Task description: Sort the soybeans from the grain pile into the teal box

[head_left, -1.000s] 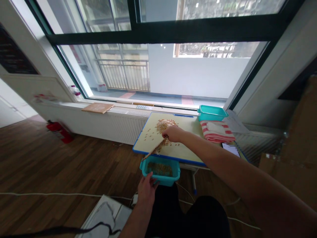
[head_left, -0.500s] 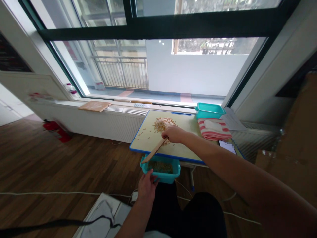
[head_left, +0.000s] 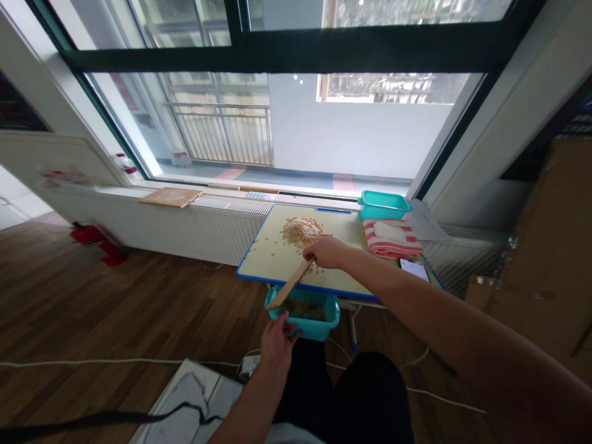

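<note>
My right hand (head_left: 325, 251) is closed around one end of a flat wooden strip (head_left: 289, 287). The strip slants down to the left, past the table's near edge and over a teal plastic tub (head_left: 331, 317). Some dark greenish-yellow grains (head_left: 305, 309) lie in that tub. My left hand (head_left: 277, 339) grips the tub's near left rim, with the thumb partly hidden. Just beyond my right hand, a heap of yellow kernels and pale pinkish grains (head_left: 301, 230) rests on the cream tabletop with blue edging (head_left: 263, 262). Several loose kernels are scattered left of the heap.
At the table's back right stand a second teal tub (head_left: 386, 205) and a folded red-and-white striped towel (head_left: 393, 239). A phone (head_left: 415, 269) lies by the right edge. Cardboard boxes (head_left: 531, 246) are on the right, and a white cable (head_left: 115, 362) crosses the floor.
The whole view has shifted slightly. The wooden strip's lower end has moved a little relative to the tub. Both hands keep their holds.
</note>
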`<state>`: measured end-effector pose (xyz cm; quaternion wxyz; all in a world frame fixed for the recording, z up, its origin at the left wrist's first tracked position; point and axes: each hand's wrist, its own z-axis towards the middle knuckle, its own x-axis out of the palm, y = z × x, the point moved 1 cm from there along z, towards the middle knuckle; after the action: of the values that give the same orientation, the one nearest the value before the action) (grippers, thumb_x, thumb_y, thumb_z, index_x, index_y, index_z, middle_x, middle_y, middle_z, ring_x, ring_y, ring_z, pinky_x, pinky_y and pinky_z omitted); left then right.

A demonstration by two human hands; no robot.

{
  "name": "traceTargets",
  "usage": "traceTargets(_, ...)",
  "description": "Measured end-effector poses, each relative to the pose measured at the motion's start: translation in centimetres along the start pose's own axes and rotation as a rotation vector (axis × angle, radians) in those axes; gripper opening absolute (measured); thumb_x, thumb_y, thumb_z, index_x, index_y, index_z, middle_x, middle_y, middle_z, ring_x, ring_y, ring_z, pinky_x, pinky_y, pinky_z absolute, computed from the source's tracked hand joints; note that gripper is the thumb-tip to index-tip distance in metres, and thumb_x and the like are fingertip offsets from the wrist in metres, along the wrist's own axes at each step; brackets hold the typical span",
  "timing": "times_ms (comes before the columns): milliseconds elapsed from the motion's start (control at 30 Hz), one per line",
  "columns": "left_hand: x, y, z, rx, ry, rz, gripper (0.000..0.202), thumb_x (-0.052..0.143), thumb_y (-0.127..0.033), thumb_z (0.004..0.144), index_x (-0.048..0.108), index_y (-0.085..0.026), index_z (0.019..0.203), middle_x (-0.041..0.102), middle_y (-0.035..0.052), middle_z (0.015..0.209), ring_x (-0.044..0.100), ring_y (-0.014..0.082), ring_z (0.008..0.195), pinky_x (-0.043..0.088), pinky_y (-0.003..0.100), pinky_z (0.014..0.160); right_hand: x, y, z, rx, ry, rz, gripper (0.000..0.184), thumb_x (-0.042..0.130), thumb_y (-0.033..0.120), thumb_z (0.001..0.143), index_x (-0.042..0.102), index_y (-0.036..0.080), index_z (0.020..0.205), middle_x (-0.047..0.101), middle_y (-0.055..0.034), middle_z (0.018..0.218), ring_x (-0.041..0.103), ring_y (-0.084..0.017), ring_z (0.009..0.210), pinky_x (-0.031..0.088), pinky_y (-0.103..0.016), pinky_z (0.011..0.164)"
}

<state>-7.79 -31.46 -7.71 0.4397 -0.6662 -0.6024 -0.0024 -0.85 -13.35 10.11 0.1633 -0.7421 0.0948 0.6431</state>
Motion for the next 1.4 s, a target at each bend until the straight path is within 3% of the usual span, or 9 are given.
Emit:
traceTargets(400, 0.8, 1.2, -0.4, -0.001, -0.020, 0.004, 0.023, 0.069, -0.009, 0.061, 0.048, -0.017, 0.065, 0.050, -0.0039, 0.051, 0.053, 0.0120, 0.047, 0.052, 0.032, 0.052, 0.3, -0.2, -2.2, 0.012, 0.022, 0.008, 0.032, 0.050, 0.009, 0.067, 0.066, 0.026, 0.089, 0.069, -0.0015, 0.087, 0.059, -0.017, 0.085, 0.036, -0.028, 0.075)
traceTargets(733, 1.7, 2.7, -0.3, -0.025, 0.034, 0.005, 0.024, 0.068, -0.008, 0.063, 0.052, -0.018, 0.077, 0.056, -0.0037, 0.057, 0.054, 0.0117, 0.047, 0.051, 0.032, 0.052, 0.5, -0.4, -3.2, 0.021, 0.031, 0.043, 0.029, 0.050, 0.012, 0.070, 0.066, 0.025, 0.090, 0.068, -0.0028, 0.085, 0.059, -0.017, 0.085, 0.036, -0.029, 0.077)
traceTargets(1100, 1.4, 2.5, -0.4, -0.037, 0.055, 0.018, 0.025, 0.072, -0.013, 0.060, 0.048, -0.017, 0.067, 0.054, -0.0036, 0.051, 0.056, 0.0125, 0.049, 0.052, 0.031, 0.055, 0.0, -1.5, -2.8, -0.016, -0.166, 0.161, 0.030, 0.048, 0.007, 0.071, 0.065, 0.024, 0.088, 0.068, -0.0006, 0.087, 0.058, -0.015, 0.088, 0.035, -0.026, 0.081)
traceTargets(1233, 1.5, 2.0, -0.5, -0.047, 0.036, 0.000, 0.023, 0.071, -0.014, 0.062, 0.050, -0.016, 0.069, 0.055, -0.0028, 0.052, 0.056, 0.0126, 0.049, 0.052, 0.031, 0.055, -2.0, -3.1, -3.7, 0.098, -0.215, 0.093, 0.029, 0.047, 0.010, 0.073, 0.065, 0.023, 0.092, 0.068, -0.0022, 0.089, 0.058, -0.016, 0.086, 0.036, -0.027, 0.081)
traceTargets(1400, 1.4, 1.5, -0.5, -0.054, 0.044, -0.014, 0.020, 0.070, -0.014, 0.064, 0.051, -0.016, 0.069, 0.055, -0.0019, 0.052, 0.056, 0.0126, 0.050, 0.053, 0.033, 0.058, -3.8, -5.6, -7.4, 0.352, -0.257, -0.021, 0.032, 0.043, 0.020, 0.081, 0.063, 0.023, 0.106, 0.068, -0.0037, 0.098, 0.059, -0.019, 0.088, 0.038, -0.028, 0.077)
